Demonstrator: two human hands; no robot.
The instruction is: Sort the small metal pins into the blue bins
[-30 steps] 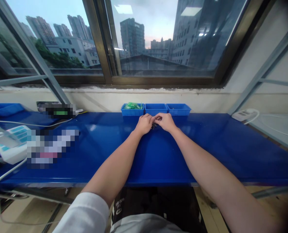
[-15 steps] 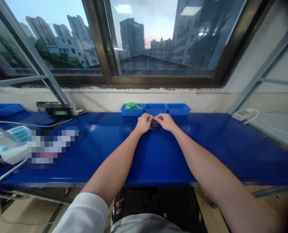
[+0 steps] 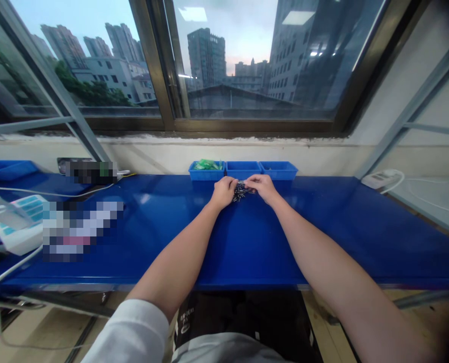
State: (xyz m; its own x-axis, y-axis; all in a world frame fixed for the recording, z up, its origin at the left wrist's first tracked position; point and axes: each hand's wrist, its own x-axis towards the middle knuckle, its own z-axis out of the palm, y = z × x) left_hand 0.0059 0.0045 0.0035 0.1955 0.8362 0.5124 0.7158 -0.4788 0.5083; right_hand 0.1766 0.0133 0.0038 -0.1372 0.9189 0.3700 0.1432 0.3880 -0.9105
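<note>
A small pile of dark and silvery metal pieces lies on the blue table, between my two hands. My left hand is at the pile's left side, its fingers closed together; what they hold is too small to name. On the right side, my right hand has its fingertips pinched at the pile's upper edge, and anything between them is too small to make out. Just behind the hands stand three blue bins: the left bin holds green items, beside the middle bin and the right bin.
At the left are a white device with blue keys, a pixelated object, cables and another blue bin. A white power strip lies at the right back. Grey metal posts rise on both sides before the window.
My right hand has shifted slightly right and opened a little more space from my left hand, so more of the pile shows. My left hand has barely moved.
</note>
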